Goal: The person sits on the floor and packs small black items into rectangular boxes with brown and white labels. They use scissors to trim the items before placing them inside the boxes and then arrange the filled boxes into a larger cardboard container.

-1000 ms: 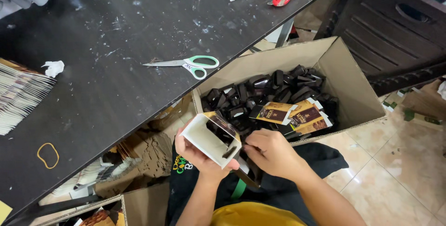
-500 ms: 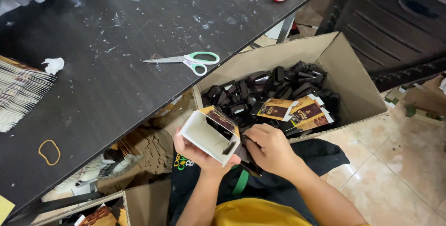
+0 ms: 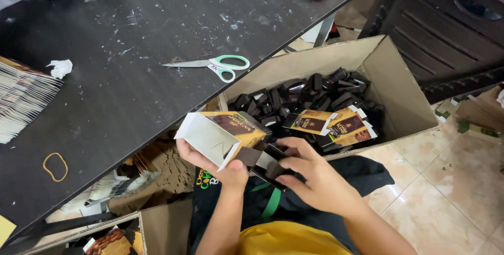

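Your left hand (image 3: 212, 163) cups a small printed carton (image 3: 220, 135), fingers wrapped under it and thumb pressed on its near edge; the open end tilts toward you, white inside, brown and tan outside. Your right hand (image 3: 315, 181) pinches a dark glossy packet (image 3: 262, 161) between thumb and fingertips, its front end already at the carton mouth. Carton and packet sit just in front of the big cardboard box (image 3: 399, 97), at its near left corner, above your lap.

Judgement on the step: packet going into carton. Keep the carton mouth square, since a soft squeeze from the cupping hand will bow the thin board and snag the packet corners. Feed the packet in line with the carton's long axis and keep the end flaps folded clear.

Materials: the cardboard box is plain corrugated, flaps open, holding a heap of dark packets (image 3: 310, 95), blocky and slightly shiny, with a few filled printed cartons (image 3: 328, 124) lying on top at the near side. Left of the box, the black tabletop (image 3: 105, 92) is scuffed and flecked white. On it, just left of the box's far corner, lie green-handled scissors (image 3: 212, 65); farther left a crumpled white paper scrap (image 3: 61, 68), a stack of flat carton blanks (image 3: 21, 97) and a yellow rubber band (image 3: 55, 166)
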